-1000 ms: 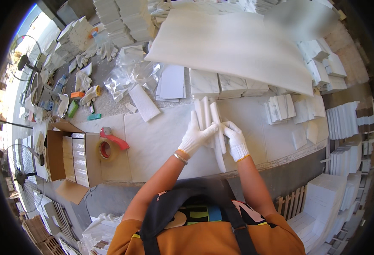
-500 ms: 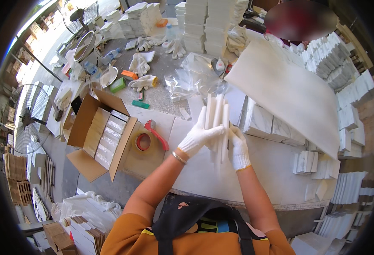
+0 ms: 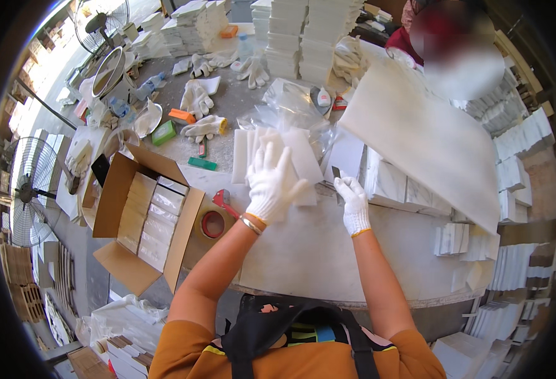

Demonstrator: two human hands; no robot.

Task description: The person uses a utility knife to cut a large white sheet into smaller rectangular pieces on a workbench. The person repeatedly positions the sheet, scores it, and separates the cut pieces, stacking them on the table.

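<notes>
My left hand (image 3: pixel 271 184), in a white knitted glove, lies with fingers spread over several thin white tiles (image 3: pixel 306 159). The tiles are loosely fanned on the pale work table and partly hidden under the hand. To the right of them my gloved right hand (image 3: pixel 355 206) pinches a small dark flat piece (image 3: pixel 336 172), perhaps a blade; its exact kind is too small to tell. A red tape dispenser (image 3: pixel 223 201) with a tape roll (image 3: pixel 212 225) rests left of my left hand.
An open cardboard box (image 3: pixel 191 218) of white packed pieces stands at the left. On the right a large white sheet (image 3: pixel 420 129) slants over marble-patterned tiles (image 3: pixel 388 180). Clear plastic bags (image 3: pixel 290 104) and spare gloves (image 3: pixel 197 98) lie beyond. A person (image 3: pixel 404 44) is at the far right.
The white tiles, held upright between both hands before, now lie on the table farther away. My left hand has opened over them; my right hand has separated, with the dark piece now showing.
</notes>
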